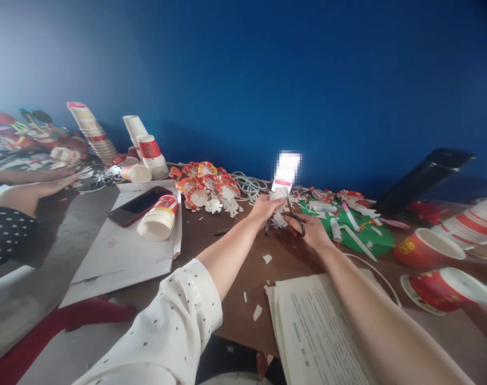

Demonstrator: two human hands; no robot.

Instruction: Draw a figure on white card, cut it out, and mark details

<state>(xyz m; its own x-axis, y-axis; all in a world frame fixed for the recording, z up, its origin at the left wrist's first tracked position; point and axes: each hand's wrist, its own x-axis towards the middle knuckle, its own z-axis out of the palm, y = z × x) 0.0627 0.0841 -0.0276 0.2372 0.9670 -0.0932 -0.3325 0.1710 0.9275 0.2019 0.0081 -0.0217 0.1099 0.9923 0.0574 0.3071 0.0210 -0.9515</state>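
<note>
Far out over the brown table, my left hand (pixel 263 207) is closed on a small white paper piece (pixel 278 194), its exact shape hard to make out. My right hand (pixel 313 231) grips black-handled scissors (pixel 299 222), with the blades pointing up beside that piece. Just below my hands lies a white jagged paper cut-out (pixel 280 220). Behind them a phone with a bright, blurred-out screen (pixel 286 170) stands against the blue wall. To the left of my left hand is a pile of red and white paper cut-outs (pixel 211 187).
A dark phone (pixel 141 206) and paper cups (pixel 159 219) rest on a white sheet (pixel 118 251). Printed papers (pixel 315 326) lie under my right forearm. Red cups (pixel 427 247) and a green mat (pixel 371 235) are at right. Another person's hand (pixel 59 184) is at left.
</note>
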